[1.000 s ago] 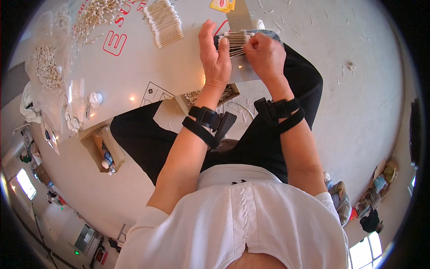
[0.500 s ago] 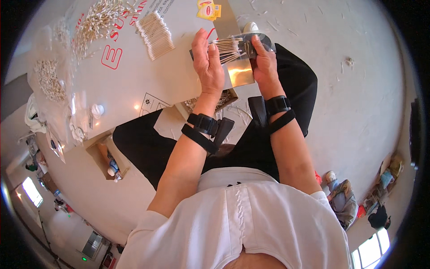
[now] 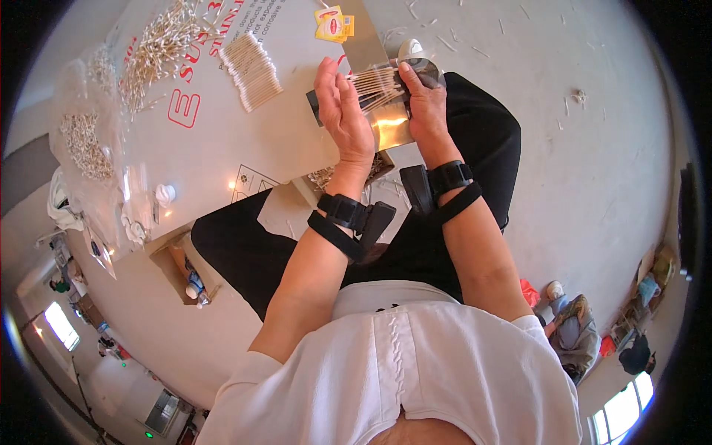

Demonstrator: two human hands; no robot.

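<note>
Pinching the clear sleeve (image 3: 432, 68) in my right hand (image 3: 425, 111), thumb on top and fingers underneath, I have the swabs (image 3: 378, 85) between my two palms. My left hand (image 3: 347, 113) stands with its fingers straight and raised, palm turned toward the sticks, and I see it wrapped around nothing. The swabs lie to the right of that hand and to the left of the other, their long axis running from palm to palm, crosswise to my forearms and rising a little toward the right. They fan slightly. Their left ends sit against or just beside my left thumb; their right ends come up to the sleeve by my right thumb, and I cannot tell whether they are inside it or only under its film. So each hand is near one end, and the sleeve runs on to the right, roughly in line with the sticks. A dark strip (image 3: 314, 107) shows left of my left hand, and a shiny plate (image 3: 393, 133) lies below the swabs. Further left on the table (image 3: 211, 144) are a neat row (image 3: 252, 72) of swabs, then a loose heap (image 3: 156, 55); yellow packets (image 3: 334, 27) lie beyond my fingers.
</note>
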